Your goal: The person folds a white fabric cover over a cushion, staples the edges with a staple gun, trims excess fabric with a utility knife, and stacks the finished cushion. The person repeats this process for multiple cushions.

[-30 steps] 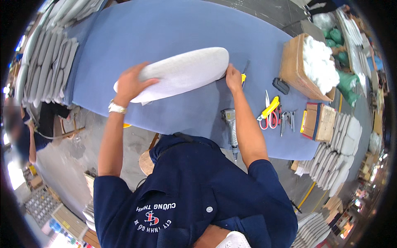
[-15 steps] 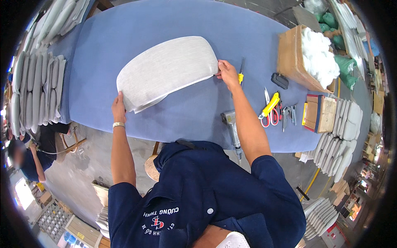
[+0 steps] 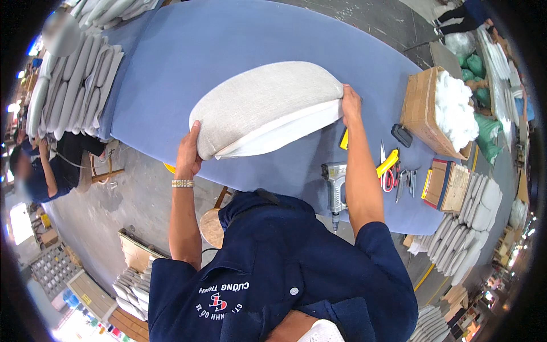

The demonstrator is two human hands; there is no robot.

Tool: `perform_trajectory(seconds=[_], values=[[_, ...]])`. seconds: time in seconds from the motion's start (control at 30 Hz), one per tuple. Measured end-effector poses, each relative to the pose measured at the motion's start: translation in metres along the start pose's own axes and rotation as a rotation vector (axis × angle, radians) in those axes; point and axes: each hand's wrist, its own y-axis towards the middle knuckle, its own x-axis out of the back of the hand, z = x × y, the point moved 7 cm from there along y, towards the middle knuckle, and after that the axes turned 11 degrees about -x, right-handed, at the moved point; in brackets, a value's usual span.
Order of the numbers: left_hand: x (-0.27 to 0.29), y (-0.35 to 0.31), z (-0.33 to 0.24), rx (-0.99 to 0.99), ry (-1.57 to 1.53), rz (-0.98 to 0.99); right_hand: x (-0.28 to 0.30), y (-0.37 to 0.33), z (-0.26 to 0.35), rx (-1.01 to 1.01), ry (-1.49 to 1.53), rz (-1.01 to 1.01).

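Observation:
Between my hands is a curved cushion pad [image 3: 268,100] covered in light grey fabric, tilted so that its white underside shows along the near edge. My left hand [image 3: 189,151] grips its left end, thumb on top. At the right end, my right hand [image 3: 351,104] pinches the corner; some of its fingers are hidden behind the pad. The pad is over a blue-covered table [image 3: 171,62]. Near my right forearm lie a grey pneumatic staple gun [image 3: 336,185] and a yellow-handled tool [image 3: 344,140], partly hidden by the arm.
To the right lie a yellow cutter [image 3: 387,163], red-handled scissors [image 3: 390,181], pliers [image 3: 403,183] and a black block [image 3: 401,135]. A cardboard box [image 3: 419,108] holds white stuffing. Stacked grey pads [image 3: 74,85] stand at left, more [image 3: 467,222] at right. Another person [image 3: 43,171] works at far left.
Both hands have raised the cushion pad and tipped its near edge up, showing more of the white underside. The view has shifted, so the table and tools appear lower.

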Motion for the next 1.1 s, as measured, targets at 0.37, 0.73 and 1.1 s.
perform_trajectory(seconds=[0.37, 0.73, 1.1], values=[[0.045, -0.058, 0.056, 0.088, -0.099, 0.041, 0.019, -0.043, -0.014, 0.019, 0.046, 0.054], [0.037, -0.068, 0.059, 0.008, -0.013, 0.103, 0.034, -0.022, -0.069, -0.080, 0.114, 0.090], [0.063, -0.063, 0.138, -0.024, 0.274, -0.069, 0.023, -0.041, -0.099, -0.173, 0.042, 0.171]])
